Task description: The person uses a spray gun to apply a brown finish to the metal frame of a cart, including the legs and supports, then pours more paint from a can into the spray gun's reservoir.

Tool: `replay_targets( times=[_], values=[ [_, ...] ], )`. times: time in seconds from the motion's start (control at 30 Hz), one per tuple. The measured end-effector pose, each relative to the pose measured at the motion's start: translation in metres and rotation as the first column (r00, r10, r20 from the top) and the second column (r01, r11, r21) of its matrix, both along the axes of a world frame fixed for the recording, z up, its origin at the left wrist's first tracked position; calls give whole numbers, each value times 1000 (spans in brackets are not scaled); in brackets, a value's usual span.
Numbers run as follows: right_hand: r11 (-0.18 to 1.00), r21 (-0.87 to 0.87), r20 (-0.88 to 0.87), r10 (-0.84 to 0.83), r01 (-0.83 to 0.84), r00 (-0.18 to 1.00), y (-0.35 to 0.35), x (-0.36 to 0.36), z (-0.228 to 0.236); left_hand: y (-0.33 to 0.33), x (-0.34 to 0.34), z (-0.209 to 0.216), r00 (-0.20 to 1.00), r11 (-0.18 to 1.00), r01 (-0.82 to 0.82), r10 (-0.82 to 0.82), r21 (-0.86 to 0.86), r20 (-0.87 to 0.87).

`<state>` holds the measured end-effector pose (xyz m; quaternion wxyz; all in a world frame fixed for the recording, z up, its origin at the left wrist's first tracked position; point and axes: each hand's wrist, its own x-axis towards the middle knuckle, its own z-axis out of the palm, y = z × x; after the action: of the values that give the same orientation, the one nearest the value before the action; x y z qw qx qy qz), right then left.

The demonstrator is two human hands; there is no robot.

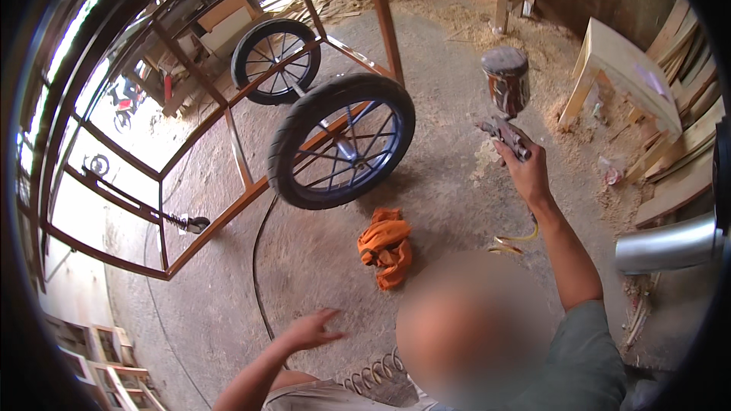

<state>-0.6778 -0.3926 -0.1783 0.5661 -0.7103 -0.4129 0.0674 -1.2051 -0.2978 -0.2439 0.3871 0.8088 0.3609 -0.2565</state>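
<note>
My right hand [527, 171] is closed around the grip of a spray gun [502, 134], held out ahead on the right. A paint-stained cup [507, 85] with a grey top sits above the gun. A coiled yellowish hose [518, 246] shows below my right wrist. My left hand [314, 330] hangs low near the middle, fingers spread, with nothing in it. Ahead on the left stands a brown metal cart frame [209, 230] with two spoked wheels; the nearer wheel [343, 141] has a black tyre and a bluish rim.
An orange cloth [385, 247] lies crumpled on the concrete floor. A dark hose [257, 274] curves along the floor to its left. On the right are a pale wooden piece [624, 68], stacked boards [689, 160] and a silver metal cylinder [666, 247]. Sawdust covers the far floor.
</note>
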Motion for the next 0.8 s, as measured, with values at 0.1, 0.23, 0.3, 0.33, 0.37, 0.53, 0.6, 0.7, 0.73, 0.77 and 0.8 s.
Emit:
replay_targets(
  times=[0.1,0.23,0.3,0.33,0.37,0.53,0.6,0.7,0.73,0.77,0.8],
  values=[
    [996,-53,-83,64,-68,995,25,60,-13,-39,73,-74,959,951,282,-284,-124,5],
    [965,-162,-137,182,-204,974,70,120,-30,-91,78,-185,975,903,221,-205,-368,82],
    [974,-51,-107,214,-220,971,84,142,-39,-107,91,-178,987,900,150,-157,-410,15],
    [974,-74,-107,206,-215,973,85,156,-36,-112,97,-169,988,903,123,-148,-412,-31],
    [969,-61,-117,232,-240,966,93,163,-38,-118,103,-168,989,902,97,-133,-420,-57],
    [928,-130,-226,314,-348,922,122,170,-44,-128,125,-157,976,910,44,-128,-413,-178],
    [927,-56,-267,345,-372,900,126,164,-49,-128,132,-144,948,914,80,-193,-397,-254],
    [919,10,-278,381,-394,882,137,140,-53,-128,139,-90,822,903,171,-351,-395,-449],
    [923,-23,-262,366,-384,893,134,140,-45,-123,148,-81,778,886,239,-420,-398,-467],
    [925,-43,-254,354,-377,900,133,136,-36,-121,152,-67,748,879,288,-454,-380,-484],
    [932,-70,-196,336,-355,921,132,132,-23,-115,157,-59,740,874,345,-478,-343,-474]
  ],
)
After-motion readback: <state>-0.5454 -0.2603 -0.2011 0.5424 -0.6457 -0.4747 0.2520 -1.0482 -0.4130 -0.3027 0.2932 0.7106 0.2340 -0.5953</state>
